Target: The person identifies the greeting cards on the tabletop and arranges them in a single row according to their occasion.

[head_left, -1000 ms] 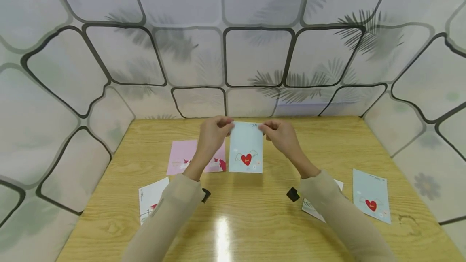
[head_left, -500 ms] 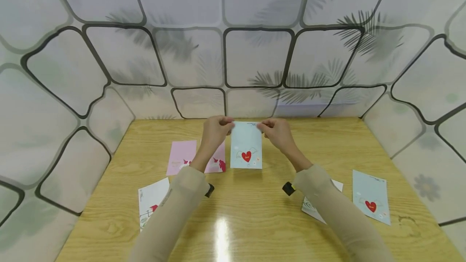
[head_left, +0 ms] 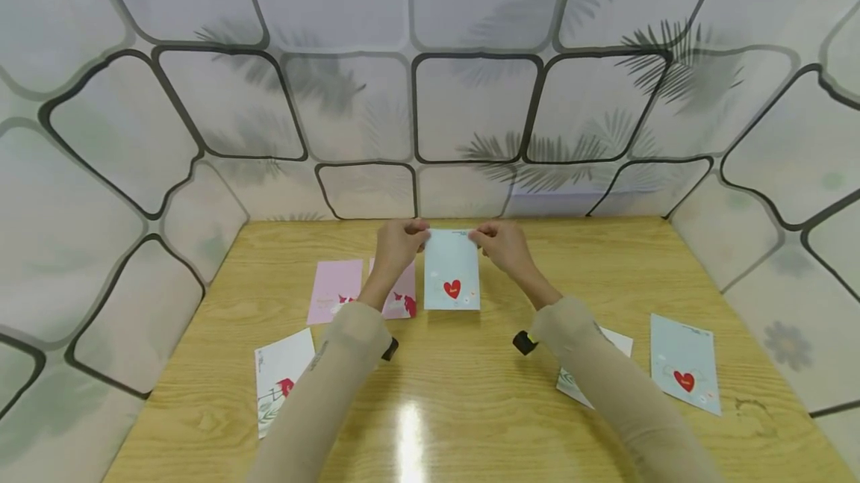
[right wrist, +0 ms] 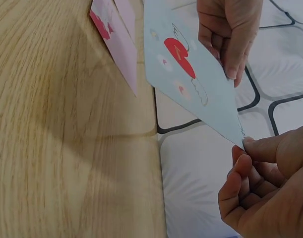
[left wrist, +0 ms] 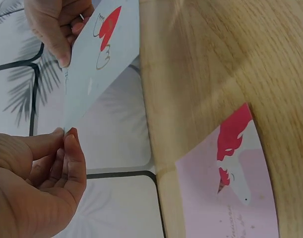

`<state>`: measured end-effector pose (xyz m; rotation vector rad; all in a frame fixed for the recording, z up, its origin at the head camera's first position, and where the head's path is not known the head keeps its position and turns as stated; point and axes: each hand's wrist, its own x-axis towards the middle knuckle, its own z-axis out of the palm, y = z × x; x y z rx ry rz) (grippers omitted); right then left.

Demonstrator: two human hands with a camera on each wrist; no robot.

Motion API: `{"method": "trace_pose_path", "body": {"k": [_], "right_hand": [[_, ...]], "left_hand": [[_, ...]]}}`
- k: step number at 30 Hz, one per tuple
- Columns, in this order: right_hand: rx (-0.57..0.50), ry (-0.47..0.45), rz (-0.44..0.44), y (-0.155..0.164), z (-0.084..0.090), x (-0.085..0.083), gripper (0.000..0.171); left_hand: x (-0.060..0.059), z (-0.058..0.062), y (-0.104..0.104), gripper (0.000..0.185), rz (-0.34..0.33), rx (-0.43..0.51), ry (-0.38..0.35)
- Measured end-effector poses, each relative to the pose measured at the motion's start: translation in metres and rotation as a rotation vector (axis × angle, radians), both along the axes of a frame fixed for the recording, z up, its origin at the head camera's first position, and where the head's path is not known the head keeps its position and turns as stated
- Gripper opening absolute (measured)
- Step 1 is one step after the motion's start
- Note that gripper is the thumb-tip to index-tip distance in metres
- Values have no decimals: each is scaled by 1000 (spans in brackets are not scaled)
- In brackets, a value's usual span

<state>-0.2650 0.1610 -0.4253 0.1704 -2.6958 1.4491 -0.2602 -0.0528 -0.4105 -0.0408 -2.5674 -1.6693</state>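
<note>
Left hand (head_left: 398,242): thumb and fingers pinched on the upper left corner of a pale blue heart card (head_left: 452,271). Right hand (head_left: 500,244): fingertips pinched on the same card's upper right corner. The card hangs between the two hands at the centre of the head view, held by its top edge, its lower edge close above the table; a red winged heart shows on its face.

Cards, counted in the head view: five.
- Pale blue heart cards, two: the held one, and a second blue card (head_left: 684,360) lying flat at lower right.
- Pink card (head_left: 335,290), one: flat, left of centre, partly behind the left forearm.
- White cards, two: one white card (head_left: 277,375) at lower left; another white card (head_left: 613,340) at lower right, mostly covered by the right sleeve.

Surface: light wooden table (head_left: 470,408), glossy, with a bright glare at lower centre.

Surround: white padded panels (head_left: 470,102) with black outlines and faint palm-leaf prints, filling the upper frame and both sides.
</note>
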Motion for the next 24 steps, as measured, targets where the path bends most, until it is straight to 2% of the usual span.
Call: {"method": "trace_pose_path", "body": {"k": [8, 17, 24], "right_hand": [[17, -17, 6, -1, -10, -6, 19], [63, -73, 5, -3, -25, -14, 19], [59, -89, 12, -3, -33, -16, 18]], "left_hand": [[-7, -12, 2, 13, 1, -38, -20], [-10, -28, 3, 16, 4, -51, -84], [-12, -36, 5, 16, 24, -50, -84]]}}
